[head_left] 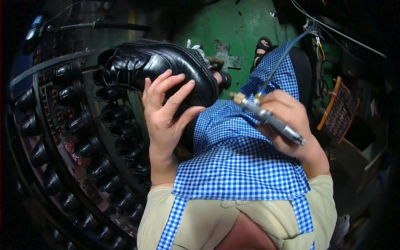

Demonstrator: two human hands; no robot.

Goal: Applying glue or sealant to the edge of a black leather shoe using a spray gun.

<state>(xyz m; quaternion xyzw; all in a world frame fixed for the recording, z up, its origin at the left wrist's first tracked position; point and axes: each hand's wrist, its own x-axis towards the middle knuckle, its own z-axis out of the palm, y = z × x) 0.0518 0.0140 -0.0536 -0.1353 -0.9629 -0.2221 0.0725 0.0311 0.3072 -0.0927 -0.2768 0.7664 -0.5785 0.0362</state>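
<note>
A glossy black leather lace-up shoe (171,60) is held up at left of centre, its rounded toe toward me and its laces toward the left. My left hand (163,108) grips it near the toe, fingers curved along the upper and the thumb under the toe end. What supports the shoe inside or below is hidden. In my right hand (289,112) is a small metal spray gun (268,118) with a brass nozzle pointing toward the shoe. A thin blue hose (281,62) runs up from it. A gap separates the gun from the shoe.
Racks (39,106) carrying many black shoes curve along the left. A woven-seat chair (341,109) stands at the right, near hanging yellow-handled pliers (320,48). Below is a green floor (233,25) with a grey metal piece (228,58) on it. A checked apron (237,166) covers my lap.
</note>
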